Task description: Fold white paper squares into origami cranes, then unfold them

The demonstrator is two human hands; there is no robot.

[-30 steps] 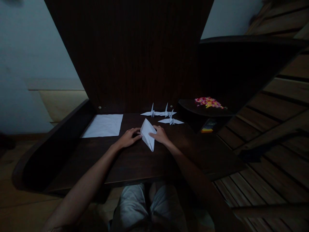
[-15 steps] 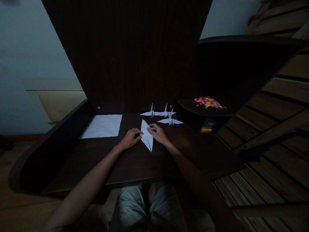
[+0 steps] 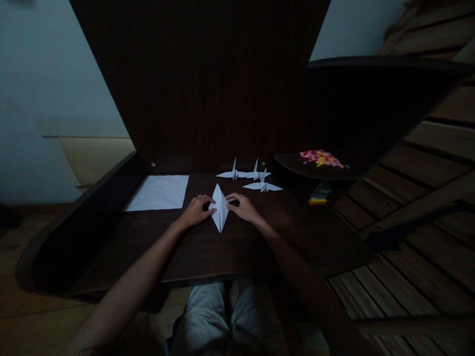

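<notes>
A white folded paper [image 3: 220, 217], diamond-shaped with a split down its lower half, is between my two hands at the dark desk. My left hand [image 3: 198, 209] pinches its left corner between thumb and fingers. On the opposite side, my right hand [image 3: 243, 206] grips the right edge, fingers curled and thumb close to the paper. Behind them are three white paper cranes: a left one [image 3: 233, 174], a right one [image 3: 255, 174] and a nearer one [image 3: 263, 186]. Their wings are spread.
A white paper sheet [image 3: 159, 193] lies flat on the desk [image 3: 222, 257] at the left. Small pink, red and yellow pieces [image 3: 322, 158] are heaped on a corner shelf [image 3: 297, 165]. Below it sits a yellow-edged item [image 3: 318, 201]. A raised side panel [image 3: 81, 217] borders the left.
The folded paper has shifted left and turned more upright, its lower tip swinging left. Both hands have moved slightly, with the right now at the paper's edge rather than over its face.
</notes>
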